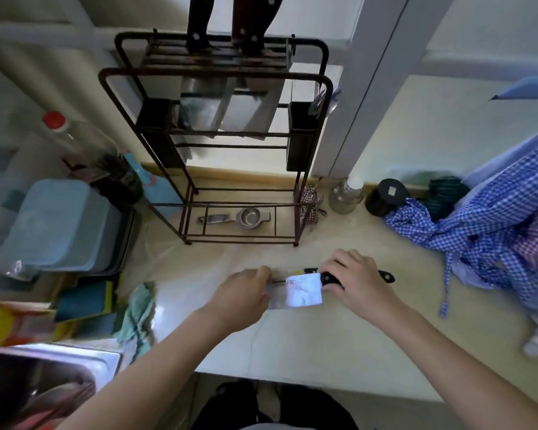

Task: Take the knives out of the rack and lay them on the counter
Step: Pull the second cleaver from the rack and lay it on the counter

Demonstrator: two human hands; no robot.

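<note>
**One cleaver down on the counter, two knives in the rack**

A broad steel cleaver with a black riveted handle (295, 288) lies flat on the pale beige counter (339, 336), a little in from its front edge and in front of the dark wire knife rack (218, 135); its handle points toward the counter's right end, its blade toward the left; a white glare covers part of the blade. The right hand (359, 282) is curled over the handle, fingers wrapped round it, the butt sticking out beyond the knuckles; the left hand (244, 294) rests on the far end of the blade, fingers bent down onto it, though whether they pinch the edge or merely press cannot be told. The rack stands against the counter's back edge; two black-handled knives (227, 26) sit upright in its top slots, their wide blades hanging down inside the frame; a small metal strainer (239, 218) lies within the rack's base. A blue checked cloth (479, 231) is heaped at the counter's right end; a steel sink (44, 377) sits at the front left corner.
</note>
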